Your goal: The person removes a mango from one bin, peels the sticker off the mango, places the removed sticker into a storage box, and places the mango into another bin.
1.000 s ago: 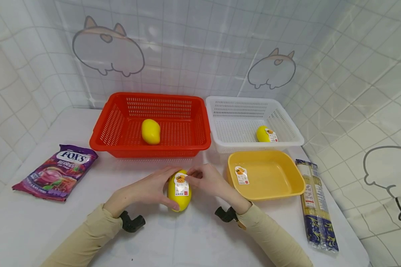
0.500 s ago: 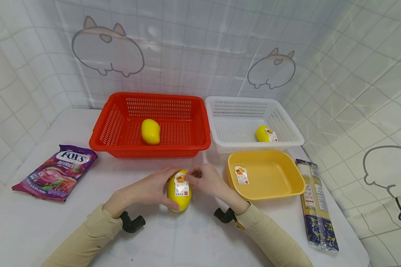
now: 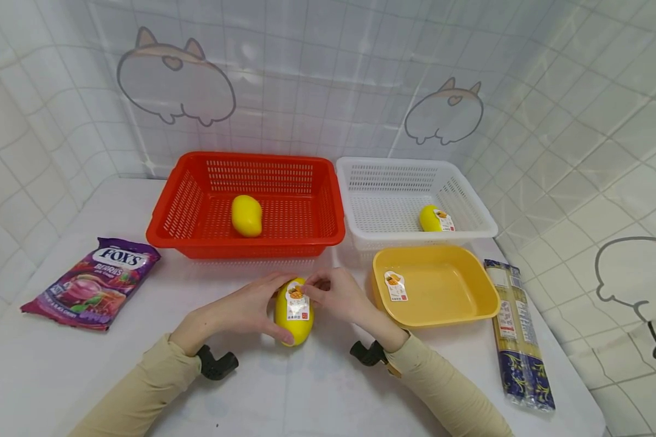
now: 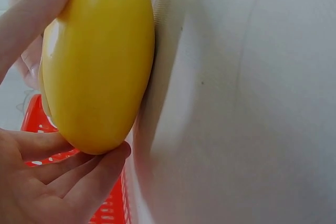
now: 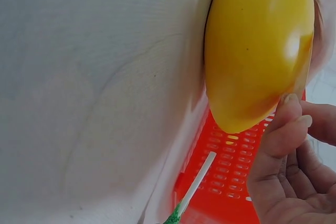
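Observation:
In the head view a yellow mango (image 3: 296, 334) lies on the table between both hands. My left hand (image 3: 237, 311) grips it by its ends, thumb at the near end and fingertips at the far end; the left wrist view shows the same hold on the mango (image 4: 100, 66). A white sticker (image 3: 297, 305) with a mango picture lies along the mango's top. My right hand (image 3: 341, 295) pinches the sticker's upper right edge between thumb and forefinger. In the right wrist view that edge stands slightly off the mango (image 5: 252, 51).
Behind the hands stand a red basket (image 3: 251, 247) holding a plain mango (image 3: 246, 216) and a white basket (image 3: 393, 237) holding a stickered mango (image 3: 430, 220). A yellow tub (image 3: 443, 291) with a sticker sits right. A candy bag (image 3: 95, 282) lies left, noodle packs (image 3: 519, 334) far right.

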Action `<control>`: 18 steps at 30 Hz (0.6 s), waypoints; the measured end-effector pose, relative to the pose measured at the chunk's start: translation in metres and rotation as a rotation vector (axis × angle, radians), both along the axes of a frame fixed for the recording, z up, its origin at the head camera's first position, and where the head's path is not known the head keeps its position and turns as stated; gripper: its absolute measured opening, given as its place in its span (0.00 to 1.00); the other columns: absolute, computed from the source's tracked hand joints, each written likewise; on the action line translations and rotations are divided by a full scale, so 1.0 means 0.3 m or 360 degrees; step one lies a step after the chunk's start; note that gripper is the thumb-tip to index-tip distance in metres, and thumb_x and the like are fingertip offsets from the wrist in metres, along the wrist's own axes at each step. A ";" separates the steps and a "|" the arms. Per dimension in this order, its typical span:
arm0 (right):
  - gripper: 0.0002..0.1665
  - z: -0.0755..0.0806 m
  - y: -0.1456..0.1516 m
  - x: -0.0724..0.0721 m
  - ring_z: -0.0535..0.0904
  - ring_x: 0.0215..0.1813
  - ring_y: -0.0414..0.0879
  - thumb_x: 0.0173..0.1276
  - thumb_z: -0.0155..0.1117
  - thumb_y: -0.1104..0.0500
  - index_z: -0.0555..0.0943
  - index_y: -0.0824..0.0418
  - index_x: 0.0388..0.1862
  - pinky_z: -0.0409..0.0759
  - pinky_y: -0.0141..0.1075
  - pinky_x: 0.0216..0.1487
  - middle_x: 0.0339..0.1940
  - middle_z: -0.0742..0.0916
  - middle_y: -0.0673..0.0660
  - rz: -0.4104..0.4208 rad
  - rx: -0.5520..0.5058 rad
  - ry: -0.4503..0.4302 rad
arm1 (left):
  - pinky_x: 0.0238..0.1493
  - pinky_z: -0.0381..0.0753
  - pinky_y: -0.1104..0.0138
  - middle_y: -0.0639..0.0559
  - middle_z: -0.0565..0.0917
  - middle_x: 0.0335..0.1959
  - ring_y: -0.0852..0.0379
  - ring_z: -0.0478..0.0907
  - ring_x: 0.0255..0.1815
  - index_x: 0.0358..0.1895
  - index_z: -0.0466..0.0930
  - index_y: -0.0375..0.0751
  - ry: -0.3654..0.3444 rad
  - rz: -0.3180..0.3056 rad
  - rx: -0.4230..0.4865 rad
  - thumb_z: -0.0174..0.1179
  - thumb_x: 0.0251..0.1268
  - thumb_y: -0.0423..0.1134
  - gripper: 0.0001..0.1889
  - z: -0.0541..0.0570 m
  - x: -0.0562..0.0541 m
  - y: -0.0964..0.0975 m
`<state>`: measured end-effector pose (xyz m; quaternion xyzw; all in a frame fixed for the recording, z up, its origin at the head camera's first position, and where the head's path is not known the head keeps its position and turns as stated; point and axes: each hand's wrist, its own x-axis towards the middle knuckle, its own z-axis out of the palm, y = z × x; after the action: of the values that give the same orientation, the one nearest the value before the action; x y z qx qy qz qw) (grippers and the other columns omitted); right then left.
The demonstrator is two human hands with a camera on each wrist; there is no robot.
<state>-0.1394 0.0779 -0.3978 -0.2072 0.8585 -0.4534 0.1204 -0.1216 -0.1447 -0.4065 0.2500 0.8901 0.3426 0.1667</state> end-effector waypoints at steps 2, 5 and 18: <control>0.08 0.003 0.000 0.000 0.79 0.28 0.41 0.70 0.67 0.57 0.86 0.62 0.38 0.81 0.30 0.29 0.29 0.86 0.52 -0.0002 -0.0008 0.0008 | 0.71 0.71 0.53 0.55 0.72 0.67 0.54 0.70 0.66 0.73 0.64 0.44 -0.0011 0.0006 0.0002 0.79 0.36 0.65 0.58 -0.001 -0.001 -0.001; 0.07 0.017 0.001 0.004 0.80 0.28 0.42 0.69 0.67 0.58 0.86 0.62 0.37 0.82 0.31 0.30 0.29 0.87 0.53 -0.0010 -0.0023 0.0041 | 0.70 0.72 0.55 0.56 0.73 0.65 0.56 0.71 0.65 0.72 0.64 0.45 -0.0037 0.0016 0.0022 0.80 0.36 0.65 0.57 -0.007 -0.002 -0.004; 0.06 0.064 0.014 0.020 0.84 0.33 0.48 0.69 0.68 0.59 0.87 0.62 0.37 0.84 0.30 0.33 0.31 0.88 0.54 0.0079 -0.0057 0.0118 | 0.69 0.74 0.56 0.58 0.75 0.60 0.58 0.73 0.62 0.69 0.67 0.44 -0.0003 -0.0010 0.0070 0.80 0.36 0.63 0.54 -0.013 -0.006 -0.010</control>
<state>-0.1334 0.0820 -0.3786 -0.2471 0.8488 -0.4575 0.0960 -0.1235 -0.1479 -0.4103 0.2560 0.8814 0.3619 0.1631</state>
